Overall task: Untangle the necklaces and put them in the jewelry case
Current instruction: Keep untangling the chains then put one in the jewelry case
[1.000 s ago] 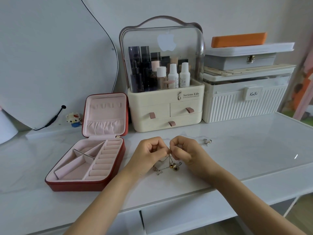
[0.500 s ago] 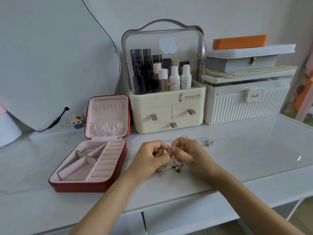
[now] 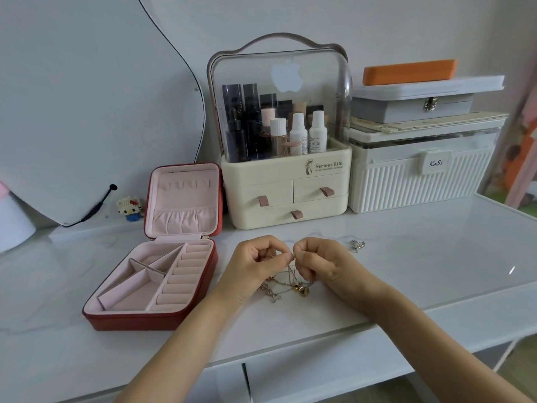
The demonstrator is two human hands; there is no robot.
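Untangling step underway, judging by pose: left hand [image 3: 255, 263] and right hand [image 3: 319, 261] both pinch chain at top of necklaces [image 3: 287, 285], fingertips nearly touching. Tangle hangs down onto table [image 3: 421, 257] between wrists. Jewelry case [image 3: 151, 318] open at left, no necklace visible inside. Next: tease strands apart gently; yanking likely tightens knot.

A pale grey wall [image 3: 377, 24] runs behind a glossy white marble-look tabletop [image 3: 421, 257], soft daylight glinting off its surface. A big curved mirror [image 3: 87, 97] leans at the left, and below the front edge there's a white drawer front [image 3: 319, 370], with wooden floor [image 3: 523, 356] showing at lower right.
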